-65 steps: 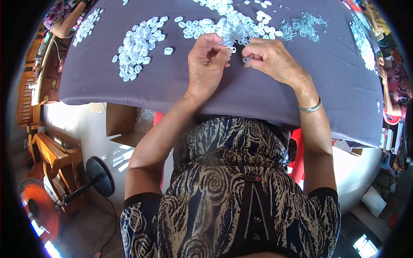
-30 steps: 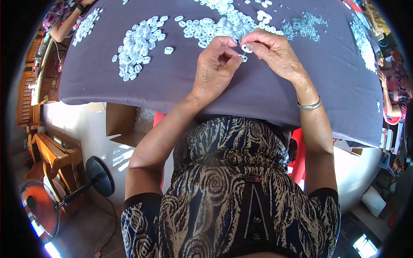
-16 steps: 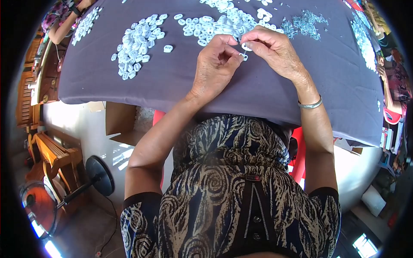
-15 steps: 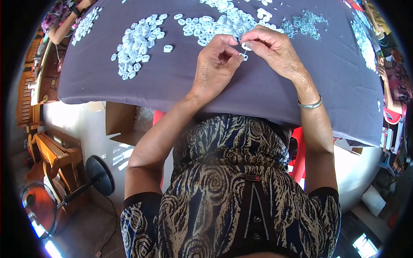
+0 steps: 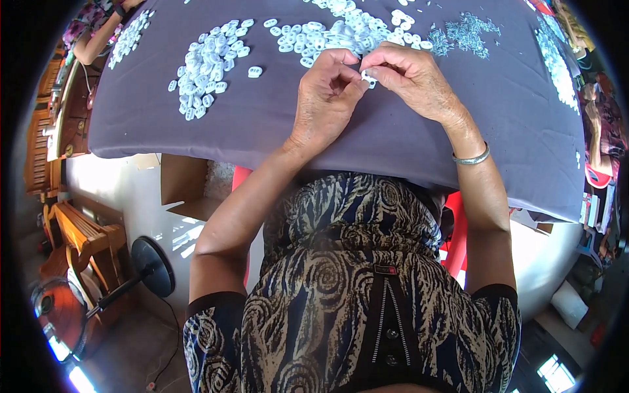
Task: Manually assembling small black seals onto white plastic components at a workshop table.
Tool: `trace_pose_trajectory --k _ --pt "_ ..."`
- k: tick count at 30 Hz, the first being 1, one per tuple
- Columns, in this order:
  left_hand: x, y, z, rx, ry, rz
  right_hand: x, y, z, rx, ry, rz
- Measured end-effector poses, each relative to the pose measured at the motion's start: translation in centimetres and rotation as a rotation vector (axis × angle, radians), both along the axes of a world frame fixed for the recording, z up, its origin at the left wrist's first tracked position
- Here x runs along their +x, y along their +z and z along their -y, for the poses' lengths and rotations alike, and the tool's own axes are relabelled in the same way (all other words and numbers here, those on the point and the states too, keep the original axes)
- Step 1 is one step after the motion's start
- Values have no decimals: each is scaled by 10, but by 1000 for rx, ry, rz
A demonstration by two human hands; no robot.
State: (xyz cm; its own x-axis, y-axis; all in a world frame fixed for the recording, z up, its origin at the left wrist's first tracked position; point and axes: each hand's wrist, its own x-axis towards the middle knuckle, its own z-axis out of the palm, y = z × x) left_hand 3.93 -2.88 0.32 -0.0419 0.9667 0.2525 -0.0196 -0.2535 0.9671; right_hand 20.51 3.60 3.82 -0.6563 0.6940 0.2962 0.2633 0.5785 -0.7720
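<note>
Above the cloth-covered table, my left hand [image 5: 324,95] and my right hand [image 5: 414,80] meet fingertip to fingertip. Pinched in the left thumb and finger is a small white plastic piece [image 5: 372,84], mostly covered by the fingers. The right thumb and forefinger grip another small white plastic piece right against it. Just beyond the hands lies a large heap of oval white plastic pieces [image 5: 337,31] with dark slots. To the right of that heap, thin metal pins [image 5: 468,36] are spread loosely.
A second pile of white pieces [image 5: 203,69] lies to the left, with a single piece [image 5: 255,71] beside it. Other people's arms [image 5: 97,46] show at both table ends. A cardboard box [image 5: 182,187] stands under the table edge; a fan [image 5: 152,265] is at lower left.
My right fingers have come down and left, bringing their white piece against the one in my left hand. The metal pin seen between the two pieces before no longer shows.
</note>
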Motion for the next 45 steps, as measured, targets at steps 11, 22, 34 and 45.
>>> trace_pose_trajectory --k 11,22,34,45 --pt "-4 9 1 -144 -17 239 -5 6 10 -50 -8 -43" --pt "-10 26 3 -209 -83 383 -6 5 11 148 -15 -127" --pt "-9 12 0 -90 -29 254 -13 4 18 215 -47 -29" --pt "-7 14 1 -179 -103 250 -8 -5 16 495 -33 369"
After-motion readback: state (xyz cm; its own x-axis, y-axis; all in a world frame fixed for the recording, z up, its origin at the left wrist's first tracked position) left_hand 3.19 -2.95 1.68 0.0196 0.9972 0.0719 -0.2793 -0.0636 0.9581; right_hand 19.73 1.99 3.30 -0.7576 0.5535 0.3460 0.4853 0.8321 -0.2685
